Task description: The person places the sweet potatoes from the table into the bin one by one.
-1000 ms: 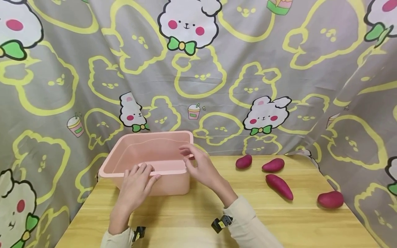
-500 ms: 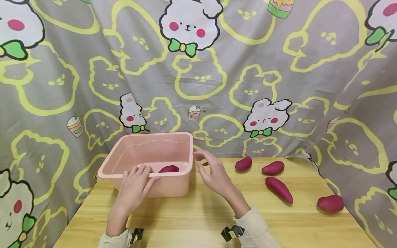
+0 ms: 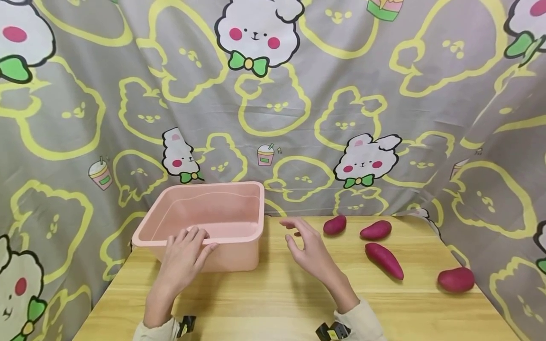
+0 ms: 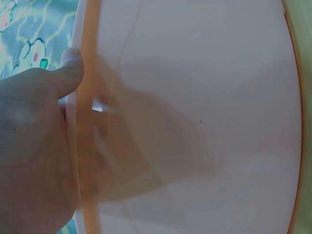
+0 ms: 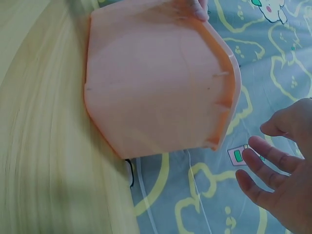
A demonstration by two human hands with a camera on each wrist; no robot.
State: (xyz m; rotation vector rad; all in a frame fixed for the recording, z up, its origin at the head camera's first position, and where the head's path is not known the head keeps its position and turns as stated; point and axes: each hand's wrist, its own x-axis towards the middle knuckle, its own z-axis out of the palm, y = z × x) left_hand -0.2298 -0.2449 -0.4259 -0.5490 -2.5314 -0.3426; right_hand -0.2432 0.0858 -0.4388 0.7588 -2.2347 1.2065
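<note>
Behind and along both sides of your surface (image 3: pixel 256 308) hangs a gray printed cloth (image 3: pixel 290 130), seemingly there to screen off the surroundings. On the left stands the pink basin (image 3: pixel 234 255), upright, its mouth facing up and its long axis running left to right; the near wall hides part of its floor. Your left hand (image 3: pixel 181 258) grips the near rim, fingers bent over it into the basin and thumb on the outer side, probably to steady it. Your right hand (image 3: pixel 310 248) hangs above the surface between basin and sweet potatoes, fingers loosely bent and spread, holding nothing. To your right lie four sweet potatoes, spaced well enough, I judge, for each to be picked up separately. The long sweet potato (image 3: pixel 384 261) slants from far left to near right, its thinner end toward you. The far-right sweet potato (image 3: pixel 456 279), by the surface's edge, lies nearly sideways. The tapered sweet potato (image 3: pixel 376 230) near the cloth has its narrow end pointing left. Smallest, the plump sweet potato (image 3: pixel 334 225) nearest your right hand tilts its axis away and rightward.
</note>
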